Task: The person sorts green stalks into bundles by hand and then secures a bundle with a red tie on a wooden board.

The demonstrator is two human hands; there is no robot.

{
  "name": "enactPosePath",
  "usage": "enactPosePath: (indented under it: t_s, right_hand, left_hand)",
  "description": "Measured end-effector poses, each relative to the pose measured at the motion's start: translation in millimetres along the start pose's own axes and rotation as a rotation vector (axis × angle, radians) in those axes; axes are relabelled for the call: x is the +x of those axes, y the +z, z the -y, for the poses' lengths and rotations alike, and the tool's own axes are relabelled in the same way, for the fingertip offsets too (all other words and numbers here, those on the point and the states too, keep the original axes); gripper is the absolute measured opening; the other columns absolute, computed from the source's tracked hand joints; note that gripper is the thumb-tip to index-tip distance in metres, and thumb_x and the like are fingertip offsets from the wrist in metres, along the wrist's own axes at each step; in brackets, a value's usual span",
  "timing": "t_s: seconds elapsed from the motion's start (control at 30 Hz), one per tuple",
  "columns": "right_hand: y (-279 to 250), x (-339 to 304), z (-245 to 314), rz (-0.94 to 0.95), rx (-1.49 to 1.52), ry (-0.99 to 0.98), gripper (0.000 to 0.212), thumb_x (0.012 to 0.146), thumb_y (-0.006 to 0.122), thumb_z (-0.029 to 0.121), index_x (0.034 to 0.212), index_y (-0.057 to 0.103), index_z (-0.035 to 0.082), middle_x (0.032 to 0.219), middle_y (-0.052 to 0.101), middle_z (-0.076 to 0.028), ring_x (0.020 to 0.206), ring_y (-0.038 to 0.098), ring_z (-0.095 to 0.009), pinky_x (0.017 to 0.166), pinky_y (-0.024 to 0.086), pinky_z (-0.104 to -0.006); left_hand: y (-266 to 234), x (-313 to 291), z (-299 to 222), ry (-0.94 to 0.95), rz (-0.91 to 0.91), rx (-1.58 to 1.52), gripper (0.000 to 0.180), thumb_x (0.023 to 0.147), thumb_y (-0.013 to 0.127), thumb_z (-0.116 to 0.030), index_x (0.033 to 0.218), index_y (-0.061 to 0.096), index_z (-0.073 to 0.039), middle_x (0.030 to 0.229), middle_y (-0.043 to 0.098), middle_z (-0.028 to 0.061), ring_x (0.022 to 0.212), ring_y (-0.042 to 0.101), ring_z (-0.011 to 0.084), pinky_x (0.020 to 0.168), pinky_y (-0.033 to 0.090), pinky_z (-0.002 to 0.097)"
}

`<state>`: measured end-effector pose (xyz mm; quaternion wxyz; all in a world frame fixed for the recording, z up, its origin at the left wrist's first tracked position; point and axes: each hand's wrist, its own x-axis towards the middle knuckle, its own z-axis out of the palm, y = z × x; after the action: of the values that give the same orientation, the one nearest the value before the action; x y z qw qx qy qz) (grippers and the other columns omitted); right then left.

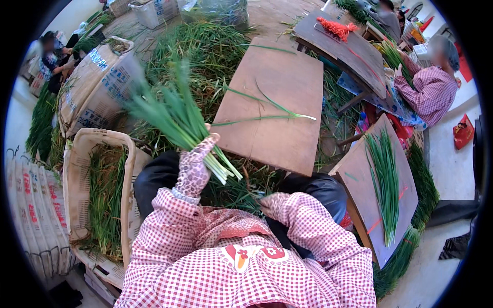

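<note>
My left hand (197, 161), in a spotted glove, is closed round a bunch of garlic chives (174, 115). Their pale cut ends point down and right toward my lap, while the green tips fan up and left, smeared by motion. My right hand (273, 204) is low by my right knee, above loose green leaves (231, 195); its fingers are blurred and partly hidden. In front of me stands a brown board table (277, 128) with a few stray chive stalks (287, 112) lying across it.
A large heap of chives (200, 56) spreads beyond the table. At left is a plastic crate (131, 164) of trimmings. A side board (344, 169) at right carries a laid-out chive bundle (384, 190). Red ties (336, 28) lie on a farther table. A co-worker (431, 84) handles chives at right.
</note>
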<state>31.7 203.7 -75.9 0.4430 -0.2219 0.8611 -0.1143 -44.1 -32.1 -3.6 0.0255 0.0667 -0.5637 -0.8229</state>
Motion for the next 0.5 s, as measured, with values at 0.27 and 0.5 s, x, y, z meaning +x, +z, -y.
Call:
enactPosePath:
  t_s: [0.27, 0.5]
  right_hand:
    - [-85, 4, -16, -0.557, 0.038, -0.084, 0.046, 0.081, 0.058, 0.032, 0.118, 0.05, 0.005, 0.116, 0.053, -0.018, 0.106, 0.052, -0.032, 0.094, 0.04, -0.0384]
    - [-146, 53, -119, -1.307, 0.104, 0.432, 0.059, 0.078, 0.064, 0.025, 0.127, 0.042, 0.005, 0.126, 0.046, -0.018, 0.119, 0.041, -0.033, 0.103, 0.03, -0.0388]
  left_hand:
    - [-41, 12, -26, -0.199, 0.061, -0.593, 0.041, 0.088, 0.051, -0.01, 0.127, 0.041, -0.01, 0.085, 0.055, -0.0009, 0.074, 0.055, 0.0118, 0.071, 0.045, 0.0322]
    - [-60, 25, -18, -0.124, 0.008, -0.745, 0.054, 0.088, 0.049, -0.007, 0.136, 0.029, -0.021, 0.096, 0.058, 0.0012, 0.074, 0.06, 0.0119, 0.069, 0.051, 0.0312]
